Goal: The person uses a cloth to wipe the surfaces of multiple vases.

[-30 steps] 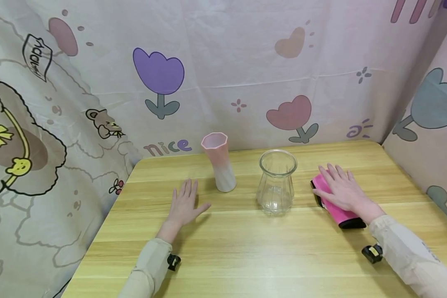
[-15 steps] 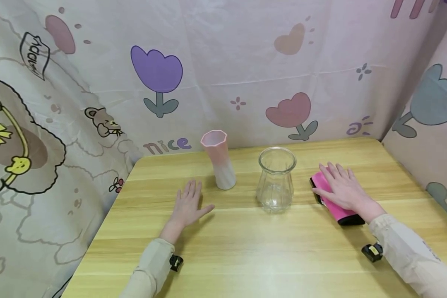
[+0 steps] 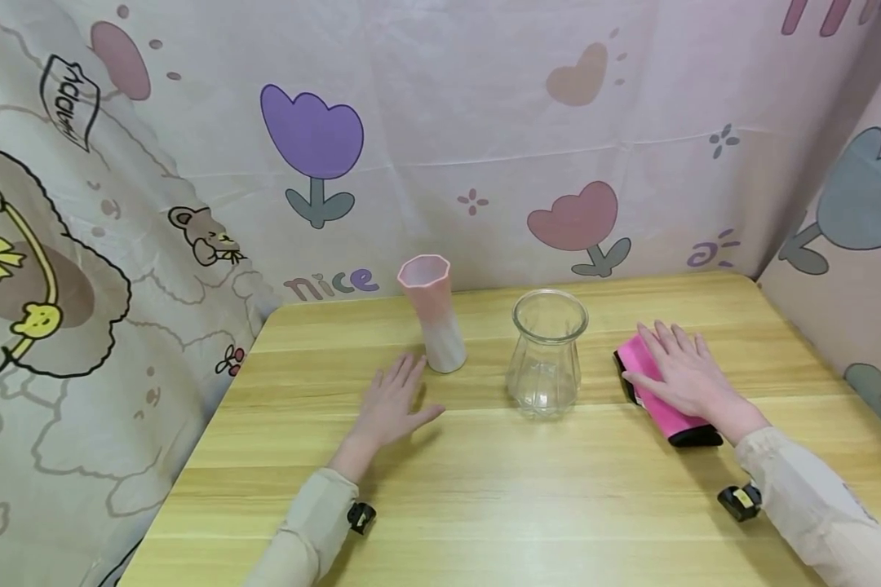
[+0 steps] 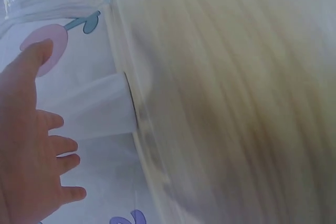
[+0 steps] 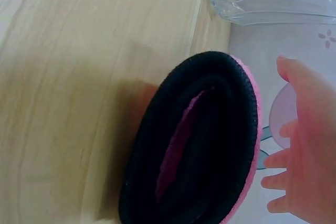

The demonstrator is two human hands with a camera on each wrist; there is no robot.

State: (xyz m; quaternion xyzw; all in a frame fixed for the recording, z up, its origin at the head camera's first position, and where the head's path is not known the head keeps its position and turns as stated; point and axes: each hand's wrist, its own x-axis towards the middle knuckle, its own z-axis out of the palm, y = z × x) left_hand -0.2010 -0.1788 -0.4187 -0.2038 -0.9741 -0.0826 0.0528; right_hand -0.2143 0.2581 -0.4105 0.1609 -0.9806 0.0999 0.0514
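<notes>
A tall faceted vase point(image 3: 440, 326), pink above and white below, stands upright at the back middle of the table. My left hand point(image 3: 389, 406) is just in front and to the left of it, fingers spread and holding nothing. To the vase's right stands a clear glass vase point(image 3: 545, 367) with a wide round mouth. A folded pink cloth with black edging point(image 3: 668, 417) lies farther right. Over this cloth is my right hand point(image 3: 686, 379), its fingers extended. In the right wrist view, the cloth's rolled black end point(image 5: 226, 108) appears beside the hand, with no grip visible.
The wooden table point(image 3: 514, 505) reaches back to a printed curtain point(image 3: 440, 122), which also hangs along the left and right sides. A small black device point(image 3: 361, 517) is at the left wrist, and another black device point(image 3: 740, 501) at the right.
My left hand has moved to the right, closer to the pink and white vase. The right hand keeps its place over the cloth. The head view has shifted slightly.
</notes>
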